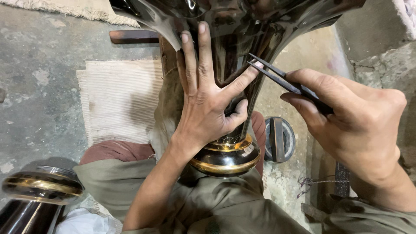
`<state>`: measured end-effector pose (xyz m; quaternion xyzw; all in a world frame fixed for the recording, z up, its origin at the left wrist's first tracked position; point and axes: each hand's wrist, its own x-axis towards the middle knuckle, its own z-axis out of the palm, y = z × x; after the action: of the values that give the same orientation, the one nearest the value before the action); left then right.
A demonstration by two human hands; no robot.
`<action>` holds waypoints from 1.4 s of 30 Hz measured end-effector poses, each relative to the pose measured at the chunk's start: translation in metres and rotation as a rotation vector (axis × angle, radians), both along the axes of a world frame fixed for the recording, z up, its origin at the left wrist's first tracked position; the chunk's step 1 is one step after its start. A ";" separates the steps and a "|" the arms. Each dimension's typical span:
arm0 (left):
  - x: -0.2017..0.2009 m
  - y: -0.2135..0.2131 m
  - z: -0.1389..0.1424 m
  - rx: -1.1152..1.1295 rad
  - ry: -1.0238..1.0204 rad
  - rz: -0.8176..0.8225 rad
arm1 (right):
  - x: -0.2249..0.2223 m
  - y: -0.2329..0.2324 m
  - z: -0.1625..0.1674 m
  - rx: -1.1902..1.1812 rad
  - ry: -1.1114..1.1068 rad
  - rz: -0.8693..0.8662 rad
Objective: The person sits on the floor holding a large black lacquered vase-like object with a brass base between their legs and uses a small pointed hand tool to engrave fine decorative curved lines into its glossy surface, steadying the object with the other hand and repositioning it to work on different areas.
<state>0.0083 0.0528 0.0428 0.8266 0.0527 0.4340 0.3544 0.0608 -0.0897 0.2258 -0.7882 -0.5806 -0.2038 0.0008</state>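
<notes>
1. Near left, a second dark vase (pixel 39 190) with a gold band lies on the concrete floor (pixel 39 95).
2. In the middle, a glossy dark vase (pixel 234 39) with gold rings at its narrow end rests across the person's lap, flaring wide at the far side.
3. The left hand (pixel 206 97) lies flat on the vase, fingers spread.
4. At right, the right hand (pixel 355 125) pinches black tweezers (pixel 286 80), tips touching the left forefinger.
5. Farther left, a pale ribbed mat (pixel 117 99) lies on the floor.
</notes>
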 end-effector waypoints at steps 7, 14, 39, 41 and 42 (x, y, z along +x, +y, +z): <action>-0.001 0.000 0.000 -0.006 0.011 0.004 | -0.001 0.001 0.001 0.005 -0.006 0.025; -0.003 0.002 0.001 -0.010 0.015 0.014 | -0.002 0.000 0.001 0.001 -0.042 0.025; -0.080 -0.051 0.025 -1.243 -0.634 -0.824 | -0.003 -0.045 -0.099 0.494 0.708 0.427; -0.084 -0.066 0.026 -1.326 -0.675 -0.813 | -0.019 -0.044 -0.118 0.519 0.849 0.504; -0.085 -0.074 0.026 -1.325 -0.751 -0.799 | -0.026 -0.044 -0.124 0.523 0.906 0.494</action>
<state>-0.0764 -0.0210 0.0689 0.2071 -0.1205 0.4011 0.8841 0.0349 -0.1338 0.1023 -0.6115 -0.6193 0.0236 0.4919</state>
